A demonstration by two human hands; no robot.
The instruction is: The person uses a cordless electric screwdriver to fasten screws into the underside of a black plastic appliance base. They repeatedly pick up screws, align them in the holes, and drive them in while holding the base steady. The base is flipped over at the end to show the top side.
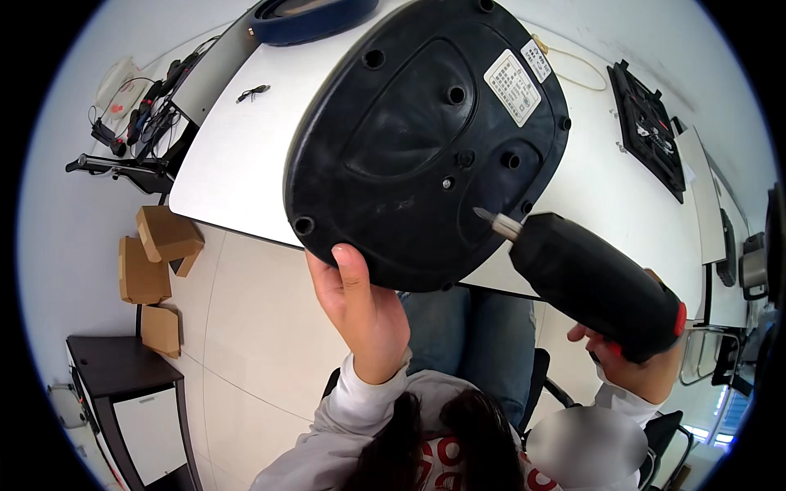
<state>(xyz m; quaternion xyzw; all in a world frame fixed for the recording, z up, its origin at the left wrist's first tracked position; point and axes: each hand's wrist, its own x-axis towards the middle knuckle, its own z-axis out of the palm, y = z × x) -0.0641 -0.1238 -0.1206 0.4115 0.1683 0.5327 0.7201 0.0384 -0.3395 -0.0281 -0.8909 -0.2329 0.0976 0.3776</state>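
A large black plastic base (393,184), rounded and tilted up off the table, fills the middle of the view with its underside showing. Several round holes dot it, and a white label (512,87) sticks near its far right edge. A small metal screw (448,183) shows in a hole near the centre. My left hand (364,315) grips the base's near left edge, thumb on the underside. My right hand (634,368) is wrapped around a black and red cordless screwdriver (585,274), partly hidden behind it. The driver's bit (483,214) points at the base, right of the screw; contact cannot be judged.
The white table (233,159) carries a dark blue rounded object (315,24) at the back, a small black cable (252,93) and an open black tool case (651,131) at right. Cardboard boxes (143,270) and a dark cabinet (123,368) stand left.
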